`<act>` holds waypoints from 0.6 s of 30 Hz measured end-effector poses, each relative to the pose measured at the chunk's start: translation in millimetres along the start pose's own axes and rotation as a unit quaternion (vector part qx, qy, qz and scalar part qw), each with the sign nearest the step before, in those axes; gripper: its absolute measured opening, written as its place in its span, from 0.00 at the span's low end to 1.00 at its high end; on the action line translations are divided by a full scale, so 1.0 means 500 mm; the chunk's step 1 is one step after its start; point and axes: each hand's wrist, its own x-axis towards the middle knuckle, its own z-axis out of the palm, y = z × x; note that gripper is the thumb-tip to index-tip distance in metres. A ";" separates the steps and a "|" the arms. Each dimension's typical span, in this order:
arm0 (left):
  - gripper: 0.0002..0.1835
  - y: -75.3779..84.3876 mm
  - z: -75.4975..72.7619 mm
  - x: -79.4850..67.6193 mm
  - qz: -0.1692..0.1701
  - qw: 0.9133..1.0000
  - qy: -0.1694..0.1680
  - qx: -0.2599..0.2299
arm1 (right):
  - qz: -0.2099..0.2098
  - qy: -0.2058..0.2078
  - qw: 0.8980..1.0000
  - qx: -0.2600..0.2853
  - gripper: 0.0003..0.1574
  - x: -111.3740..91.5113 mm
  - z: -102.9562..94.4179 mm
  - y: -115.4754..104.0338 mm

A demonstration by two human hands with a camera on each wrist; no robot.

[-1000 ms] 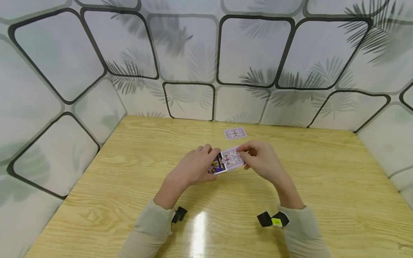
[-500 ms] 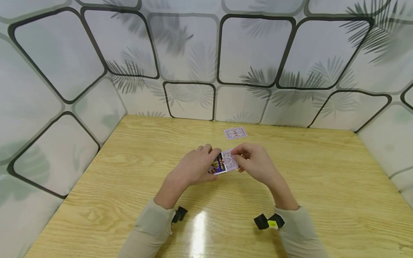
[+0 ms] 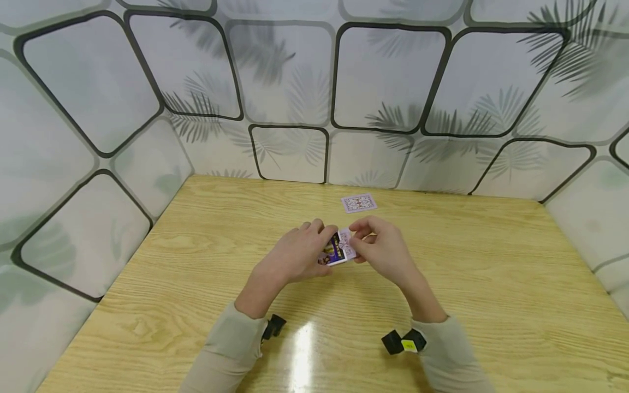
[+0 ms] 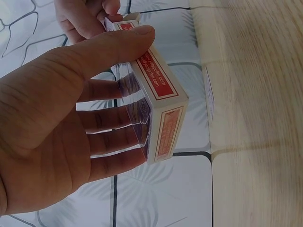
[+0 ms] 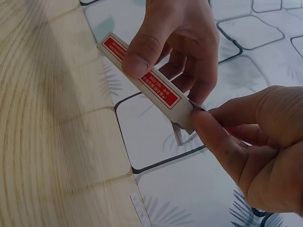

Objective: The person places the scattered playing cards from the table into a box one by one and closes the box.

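My left hand [image 3: 296, 254] grips a playing-card box [image 3: 334, 251] between thumb and fingers, above the table. Its white-and-red narrow side [image 4: 160, 78] faces the left wrist camera. From the box's right end sticks out a purple-backed playing card [image 3: 346, 244]; whether more cards lie with it cannot be told. My right hand [image 3: 385, 248] pinches the card's outer end between thumb and fingers, close against the box mouth. In the right wrist view an end flap [image 5: 180, 136] hangs open beside my right fingertips. The box hides most of the card there.
Another purple-backed card [image 3: 358, 203] lies face down on the wooden table [image 3: 196, 240], beyond my hands. A pale patterned backdrop [image 3: 290, 71] stands along the table's back and sides. Black wrist cameras [image 3: 403, 341] sit at both cuffs.
My right hand has moved left toward the box, and the card has slid further in, so less of it shows. The left hand and the card on the table stay put.
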 end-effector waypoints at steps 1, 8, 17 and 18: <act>0.40 0.000 0.000 0.000 0.000 1.000 0.000 0.000 | -0.003 0.000 1.000 -0.003 0.12 -0.001 0.001 -0.001; 0.41 -0.002 -0.001 -0.001 0.001 1.000 0.002 -0.002 | -0.010 -0.011 0.999 -0.033 0.12 -0.005 0.009 -0.005; 0.41 -0.004 -0.005 -0.004 0.009 1.000 0.003 -0.009 | -0.029 -0.021 0.996 -0.083 0.14 -0.011 0.017 -0.017; 0.41 -0.005 -0.004 -0.004 0.009 1.000 0.004 -0.009 | -0.035 -0.021 0.995 -0.088 0.14 -0.011 0.017 -0.018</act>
